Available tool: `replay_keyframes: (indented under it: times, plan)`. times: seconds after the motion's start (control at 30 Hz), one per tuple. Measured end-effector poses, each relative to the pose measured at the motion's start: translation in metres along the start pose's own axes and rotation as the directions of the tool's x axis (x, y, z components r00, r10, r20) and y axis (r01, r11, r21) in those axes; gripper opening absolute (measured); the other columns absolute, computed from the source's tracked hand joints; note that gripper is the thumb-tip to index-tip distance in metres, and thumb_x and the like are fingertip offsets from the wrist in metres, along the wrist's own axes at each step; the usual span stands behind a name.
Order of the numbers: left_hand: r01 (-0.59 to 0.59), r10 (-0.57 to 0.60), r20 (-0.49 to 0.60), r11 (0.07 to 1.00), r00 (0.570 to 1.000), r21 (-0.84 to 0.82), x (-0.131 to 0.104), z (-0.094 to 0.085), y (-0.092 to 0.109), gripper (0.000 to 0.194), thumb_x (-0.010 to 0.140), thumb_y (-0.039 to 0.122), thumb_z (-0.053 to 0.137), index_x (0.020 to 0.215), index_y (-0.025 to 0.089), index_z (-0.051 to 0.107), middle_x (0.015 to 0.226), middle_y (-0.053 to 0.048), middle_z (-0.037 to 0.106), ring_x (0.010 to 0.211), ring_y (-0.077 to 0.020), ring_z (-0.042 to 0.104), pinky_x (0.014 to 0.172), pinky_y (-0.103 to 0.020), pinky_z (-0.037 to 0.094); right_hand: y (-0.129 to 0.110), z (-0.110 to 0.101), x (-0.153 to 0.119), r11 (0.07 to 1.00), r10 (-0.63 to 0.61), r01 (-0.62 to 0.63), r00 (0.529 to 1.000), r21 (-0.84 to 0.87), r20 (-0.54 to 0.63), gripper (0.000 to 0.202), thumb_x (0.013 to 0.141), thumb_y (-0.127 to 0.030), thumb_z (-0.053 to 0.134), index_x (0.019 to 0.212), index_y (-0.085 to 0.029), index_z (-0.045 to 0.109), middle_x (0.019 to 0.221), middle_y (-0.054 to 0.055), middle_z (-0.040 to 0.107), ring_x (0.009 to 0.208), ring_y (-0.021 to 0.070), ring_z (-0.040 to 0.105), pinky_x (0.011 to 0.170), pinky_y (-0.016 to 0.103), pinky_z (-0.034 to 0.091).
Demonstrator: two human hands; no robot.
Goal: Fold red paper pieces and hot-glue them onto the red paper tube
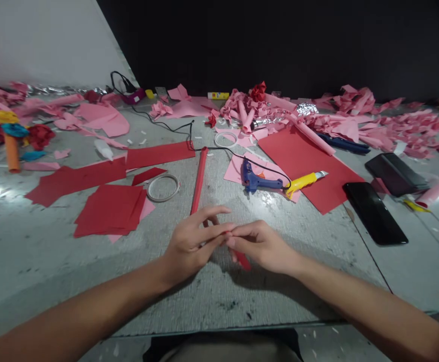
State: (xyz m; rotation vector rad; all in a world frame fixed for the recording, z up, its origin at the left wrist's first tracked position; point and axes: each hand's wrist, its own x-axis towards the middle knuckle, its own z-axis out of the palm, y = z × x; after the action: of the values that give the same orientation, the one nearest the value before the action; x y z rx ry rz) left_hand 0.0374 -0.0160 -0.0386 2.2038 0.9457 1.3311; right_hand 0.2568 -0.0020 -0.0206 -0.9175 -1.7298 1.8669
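Note:
Low over the near part of the table, my left hand (pixel 197 239) and my right hand (pixel 262 246) meet at their fingertips. Both pinch a narrow red paper strip (pixel 243 260), whose free end hangs down below my right fingers. Most of the strip is hidden by the fingers. Just beyond my left hand lies a long, thin red paper stick (pixel 200 181). A stack of red paper squares (pixel 108 208) is to the left, near a roll of tape (pixel 163 187).
A blue glue gun (pixel 259 180) with a black cord and a yellow cutter (pixel 304 183) lie ahead, by a red paper sheet (pixel 298 161). A black phone (pixel 375 212) is at right. Crumpled pink paper (pixel 355 120) lines the back. A glue bottle (pixel 103 149) lies left.

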Motion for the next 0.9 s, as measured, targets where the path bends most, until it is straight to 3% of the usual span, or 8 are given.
replay_keyframes:
  times: [0.07, 0.2, 0.33, 0.47, 0.57, 0.73, 0.83, 0.9]
  plan:
    - [-0.032, 0.032, 0.004, 0.999, 0.999, 0.001, -0.0013, -0.0004, 0.0001, 0.025, 0.100, 0.012, 0.073, 0.122, 0.022, 0.080, 0.132, -0.008, 0.074, 0.101, -0.0136, 0.072, 0.088, -0.027, 0.060, 0.0010, -0.0002, -0.0007, 1.000, 0.005, -0.005, 1.000, 0.012, 0.012, 0.045, 0.105, -0.048, 0.060, 0.074, -0.016, 0.069, 0.058, -0.001, 0.061, 0.053, 0.0117, 0.054, 0.058, 0.027, 0.042]
    - [0.048, -0.042, 0.085, 0.997, 0.995, -0.065, -0.0001, -0.0026, 0.0005, 0.020, 0.102, 0.014, 0.071, 0.118, 0.022, 0.080, 0.117, -0.005, 0.078, 0.104, -0.0145, 0.076, 0.091, -0.027, 0.061, 0.0042, 0.0016, -0.0011, 1.000, 0.011, -0.011, 1.000, 0.005, -0.007, 0.045, 0.105, -0.048, 0.061, 0.075, -0.016, 0.069, 0.061, 0.000, 0.063, 0.054, 0.0113, 0.056, 0.057, 0.025, 0.042]
    - [-0.052, 0.052, 0.020, 0.999, 0.998, 0.005, -0.0005, -0.0032, -0.0009, 0.025, 0.103, 0.010, 0.067, 0.123, 0.021, 0.077, 0.116, -0.006, 0.078, 0.100, -0.0146, 0.074, 0.087, -0.028, 0.060, 0.0050, 0.0034, -0.0001, 1.000, -0.012, 0.012, 1.000, 0.003, 0.001, 0.046, 0.107, -0.048, 0.059, 0.077, -0.016, 0.072, 0.067, 0.003, 0.068, 0.061, 0.0126, 0.060, 0.063, 0.026, 0.047]
    - [-0.006, 0.010, 0.079, 0.999, 0.997, -0.042, -0.0024, -0.0040, -0.0024, 0.024, 0.103, 0.012, 0.069, 0.122, 0.024, 0.078, 0.115, -0.004, 0.079, 0.099, -0.0136, 0.074, 0.089, -0.028, 0.058, 0.0044, 0.0050, 0.0002, 1.000, -0.001, 0.001, 1.000, -0.006, -0.024, 0.048, 0.107, -0.052, 0.059, 0.078, -0.016, 0.073, 0.069, 0.004, 0.070, 0.063, 0.0137, 0.063, 0.065, 0.027, 0.050]
    - [-0.035, 0.037, 0.033, 0.998, 0.999, -0.046, -0.0024, -0.0050, -0.0022, 0.026, 0.103, 0.010, 0.067, 0.121, 0.023, 0.078, 0.111, -0.004, 0.079, 0.098, -0.0136, 0.072, 0.088, -0.028, 0.057, 0.0047, 0.0054, 0.0000, 1.000, 0.006, -0.006, 0.999, 0.012, -0.033, 0.047, 0.105, -0.053, 0.062, 0.078, -0.016, 0.072, 0.072, 0.005, 0.072, 0.063, 0.0141, 0.066, 0.066, 0.027, 0.052]
    - [0.147, -0.141, 0.070, 0.985, 0.988, -0.090, 0.0034, -0.0045, 0.0015, 0.010, 0.102, 0.019, 0.073, 0.102, 0.022, 0.082, 0.106, -0.002, 0.081, 0.095, -0.0141, 0.076, 0.088, -0.028, 0.058, 0.0059, 0.0056, -0.0004, 1.000, -0.014, 0.014, 1.000, 0.004, -0.026, 0.049, 0.106, -0.053, 0.061, 0.075, -0.016, 0.071, 0.069, 0.004, 0.071, 0.063, 0.0140, 0.068, 0.066, 0.026, 0.053]
    - [0.203, -0.200, 0.040, 0.974, 0.979, -0.104, 0.0054, -0.0044, 0.0040, 0.021, 0.103, 0.018, 0.070, 0.085, 0.022, 0.081, 0.101, -0.002, 0.081, 0.091, -0.0138, 0.077, 0.086, -0.028, 0.058, 0.0075, 0.0060, 0.0006, 0.999, 0.008, -0.006, 0.999, 0.044, -0.047, 0.043, 0.101, -0.052, 0.070, 0.077, -0.016, 0.071, 0.071, 0.003, 0.073, 0.063, 0.0135, 0.068, 0.065, 0.026, 0.054]
    - [0.196, -0.198, -0.008, 0.977, 0.980, -0.087, 0.0057, -0.0049, 0.0052, 0.021, 0.102, 0.017, 0.070, 0.084, 0.021, 0.080, 0.101, -0.003, 0.082, 0.092, -0.0149, 0.077, 0.086, -0.029, 0.059, 0.0087, 0.0061, 0.0016, 0.998, 0.017, -0.014, 0.999, 0.062, -0.046, 0.044, 0.101, -0.053, 0.070, 0.077, -0.016, 0.071, 0.071, 0.004, 0.074, 0.061, 0.0132, 0.067, 0.065, 0.026, 0.054]
